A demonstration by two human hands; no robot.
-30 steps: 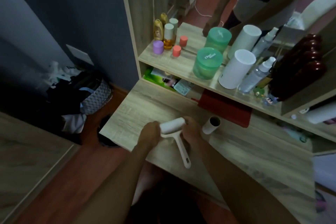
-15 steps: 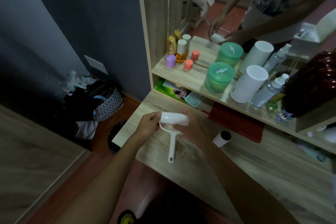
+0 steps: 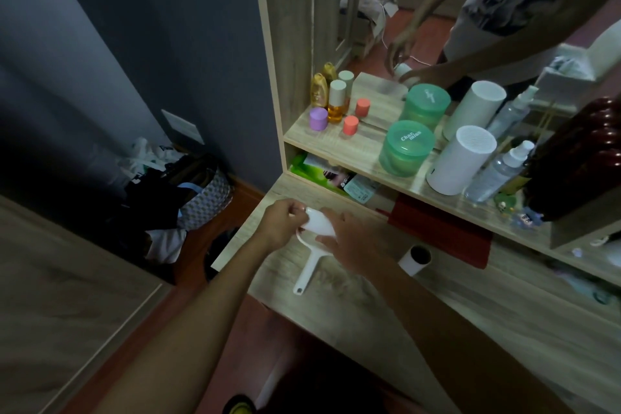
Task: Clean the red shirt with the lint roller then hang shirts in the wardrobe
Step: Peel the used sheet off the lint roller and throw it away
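Observation:
A white lint roller (image 3: 318, 224) is held above the wooden dresser top (image 3: 470, 306), its handle (image 3: 307, 270) pointing down toward me. My left hand (image 3: 280, 222) pinches the left end of the roll. My right hand (image 3: 349, 242) wraps round the right part of the roll and hides much of it. No shirt can be made out with certainty; a red folded item (image 3: 440, 232) lies under the shelf to the right.
A spare roll tube (image 3: 415, 259) lies right of my hands. The shelf (image 3: 336, 141) carries bottles, small jars, a green tub (image 3: 406, 148) and a white cylinder (image 3: 462, 161) before a mirror. A full laundry basket (image 3: 188, 195) stands on the floor at left.
The roller has been lifted off the dresser top and turned, its handle swinging toward me. Both hands stayed on the roll; the view shifted left and closer.

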